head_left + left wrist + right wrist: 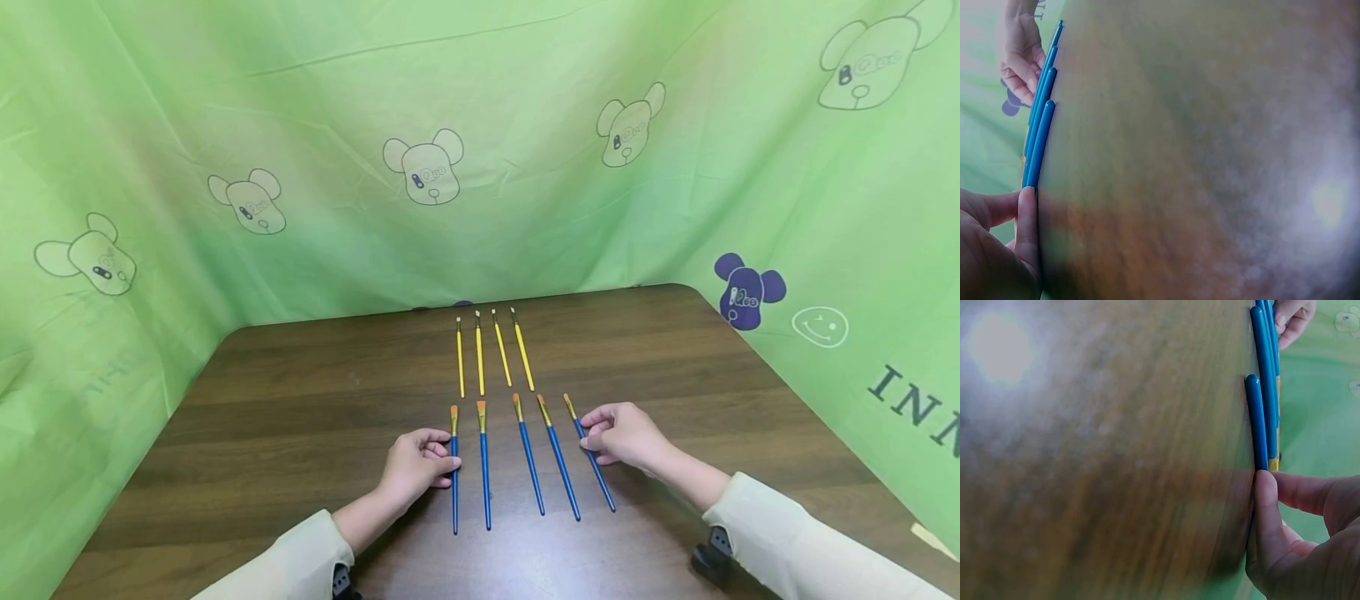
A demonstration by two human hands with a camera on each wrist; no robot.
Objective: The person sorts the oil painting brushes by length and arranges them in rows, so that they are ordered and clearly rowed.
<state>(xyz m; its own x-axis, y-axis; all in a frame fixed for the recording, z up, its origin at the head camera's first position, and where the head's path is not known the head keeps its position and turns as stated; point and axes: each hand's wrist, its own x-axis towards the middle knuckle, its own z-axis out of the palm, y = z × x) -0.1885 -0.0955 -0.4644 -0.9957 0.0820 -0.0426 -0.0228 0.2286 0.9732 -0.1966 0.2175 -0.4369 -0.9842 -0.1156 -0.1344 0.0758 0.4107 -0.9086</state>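
Observation:
Several blue-handled paintbrushes lie in a row on the brown table, their orange bristles and gold ferrules pointing away from me. At the row's left end, my left hand [411,468] pinches the leftmost blue paintbrush [454,504] by its handle. My right hand [628,437] holds the rightmost blue paintbrush [602,482] near the upper handle between thumb and fingers. Between the hands lie a wide-tipped blue brush [485,479] and others beside it. In the left wrist view, the left fingers [1027,219] meet a blue handle [1041,144]; the right wrist view shows a similar pinch.
Behind the blue row lie several yellow paintbrushes [480,358] with pale tips. A wooden table [322,417] carries everything. Green cloth [337,100] printed with bear faces hangs along the back and both sides.

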